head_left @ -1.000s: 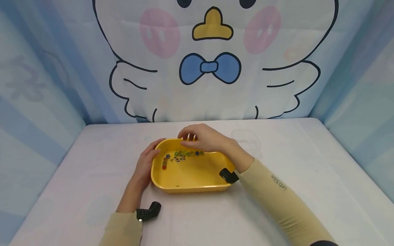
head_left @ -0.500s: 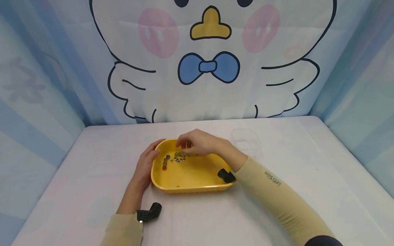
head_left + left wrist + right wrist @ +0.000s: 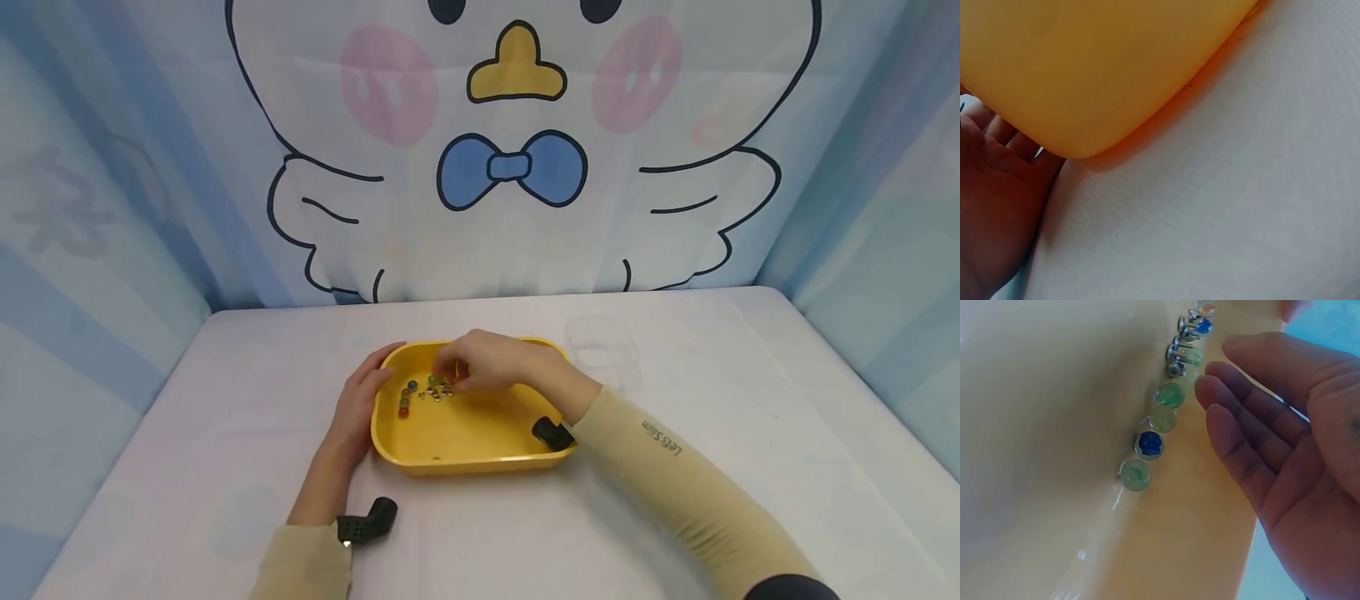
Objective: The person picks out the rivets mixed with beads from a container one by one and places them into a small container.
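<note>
My left hand (image 3: 358, 408) grips the left end of a yellow tray (image 3: 480, 433), thumb at the rim and fingers along the outside wall. Over the tray's far side is my right hand (image 3: 487, 358), its fingers bent loosely and pointing down. The right wrist view shows nothing between those fingers. Beside them, a row of glass marbles lies along the far wall, including a green marble (image 3: 1172, 395) and a blue marble (image 3: 1149, 444). Small silver pins (image 3: 1175, 353) with flat heads and thin stems lie among them. Another short line of marbles ends in a red marble (image 3: 403, 412) near the left wall.
The tray stands on a white cloth-covered table (image 3: 645, 517). A faint clear container (image 3: 600, 342) sits behind the tray to the right. Printed curtains (image 3: 510, 250) close off the back and both sides.
My right hand has come down into the tray and slightly nearer me, now covering much of the far marble row. My left hand keeps its hold on the tray.
</note>
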`<state>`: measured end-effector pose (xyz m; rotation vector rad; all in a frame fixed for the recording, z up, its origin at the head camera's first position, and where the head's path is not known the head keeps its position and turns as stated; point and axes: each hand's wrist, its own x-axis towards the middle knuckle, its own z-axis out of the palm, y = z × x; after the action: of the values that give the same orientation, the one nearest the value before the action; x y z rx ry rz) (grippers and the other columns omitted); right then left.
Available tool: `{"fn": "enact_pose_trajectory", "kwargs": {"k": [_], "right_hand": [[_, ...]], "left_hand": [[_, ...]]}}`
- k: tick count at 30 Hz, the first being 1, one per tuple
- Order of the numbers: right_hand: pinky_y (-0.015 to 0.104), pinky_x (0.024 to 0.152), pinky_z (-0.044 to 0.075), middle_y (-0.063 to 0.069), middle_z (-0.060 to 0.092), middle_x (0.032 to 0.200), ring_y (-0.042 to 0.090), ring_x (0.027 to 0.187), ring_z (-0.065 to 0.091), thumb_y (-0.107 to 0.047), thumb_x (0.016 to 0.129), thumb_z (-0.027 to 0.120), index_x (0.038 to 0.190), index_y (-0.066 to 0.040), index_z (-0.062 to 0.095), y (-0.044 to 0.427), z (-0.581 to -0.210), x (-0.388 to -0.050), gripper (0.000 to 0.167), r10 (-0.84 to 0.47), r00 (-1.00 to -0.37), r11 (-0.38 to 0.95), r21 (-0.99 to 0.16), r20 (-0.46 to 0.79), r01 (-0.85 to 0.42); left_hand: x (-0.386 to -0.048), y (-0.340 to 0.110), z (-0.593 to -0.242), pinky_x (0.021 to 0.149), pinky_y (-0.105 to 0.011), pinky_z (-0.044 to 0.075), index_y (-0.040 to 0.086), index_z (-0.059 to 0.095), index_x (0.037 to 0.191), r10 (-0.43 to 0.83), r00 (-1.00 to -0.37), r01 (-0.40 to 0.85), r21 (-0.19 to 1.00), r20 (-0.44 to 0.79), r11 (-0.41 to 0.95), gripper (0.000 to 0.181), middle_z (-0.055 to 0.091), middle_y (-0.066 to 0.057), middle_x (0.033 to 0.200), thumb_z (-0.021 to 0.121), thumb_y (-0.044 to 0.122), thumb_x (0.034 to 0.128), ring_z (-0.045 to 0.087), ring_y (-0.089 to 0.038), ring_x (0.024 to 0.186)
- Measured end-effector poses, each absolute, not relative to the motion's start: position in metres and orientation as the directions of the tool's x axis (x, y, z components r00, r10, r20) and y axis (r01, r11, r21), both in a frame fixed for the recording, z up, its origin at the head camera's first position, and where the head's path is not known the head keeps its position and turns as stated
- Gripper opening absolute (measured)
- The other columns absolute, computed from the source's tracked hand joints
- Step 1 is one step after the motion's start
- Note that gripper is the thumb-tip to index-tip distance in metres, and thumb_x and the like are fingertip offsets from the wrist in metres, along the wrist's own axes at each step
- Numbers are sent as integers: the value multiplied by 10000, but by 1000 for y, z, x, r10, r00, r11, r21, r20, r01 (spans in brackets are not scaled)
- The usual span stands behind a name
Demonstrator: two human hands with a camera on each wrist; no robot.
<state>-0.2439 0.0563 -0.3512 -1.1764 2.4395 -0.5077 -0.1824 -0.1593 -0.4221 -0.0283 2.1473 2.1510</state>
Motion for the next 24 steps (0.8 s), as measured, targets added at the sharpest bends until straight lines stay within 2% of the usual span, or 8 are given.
{"fn": "enact_pose_trajectory", "kwargs": {"k": [12,24], "right_hand": [[236,825,494,9,664,1060,159,917,571,-46,940,680,1191,-102,684,54,-355,-245,257,-807,-549,578,-477,-216,-662],[240,797,494,-3,660,1041,146,875,562,-43,936,684,1172,-116,695,54,-357,-242,248,-807,-542,584,-456,-236,-672]], "left_hand": [[-182,-159,-422,1172,-365,291,167,464,1497,55,-994,-94,996,-94,-1,458,434,-3,1522,365,195,1051,396,-182,1375],[-183,-159,-423,1175,-365,284,176,470,1495,57,-994,-92,996,-92,7,463,429,0,1530,368,197,1044,389,-183,1380]]}}
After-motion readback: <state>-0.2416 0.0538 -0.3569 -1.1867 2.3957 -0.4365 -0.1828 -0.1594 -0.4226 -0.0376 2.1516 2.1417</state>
